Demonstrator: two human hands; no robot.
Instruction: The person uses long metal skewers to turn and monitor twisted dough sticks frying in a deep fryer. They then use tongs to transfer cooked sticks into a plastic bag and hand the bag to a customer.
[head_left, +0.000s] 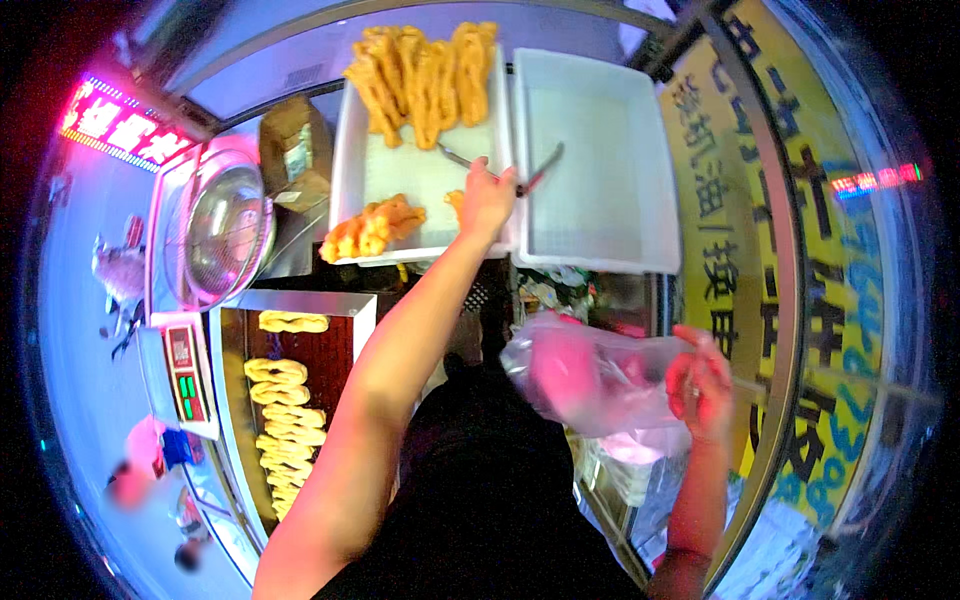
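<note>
My left hand (487, 196) is over the near right part of a white plastic tray (346, 161), closed around a pair of metal tongs (538, 172) whose arms stand apart. Fried dough sticks (427, 79) lie along the tray's far side, and shorter fried dough pieces (373, 229) rest at its near left corner. Part of another fried piece shows beside my hand. On the right, my right hand (699, 382) grips the edge of a clear plastic bag (577, 367), blurred by motion; what is inside the bag cannot be told.
A second white tray (600, 165) adjoins the first. At left are a wire strainer in a metal basin (229, 229), a cardboard box (296, 146), a digital scale (187, 375) and a metal-edged case (364, 304) of pale dough loops (289, 435). A window frame (787, 225) stands right; people are outside, lower left.
</note>
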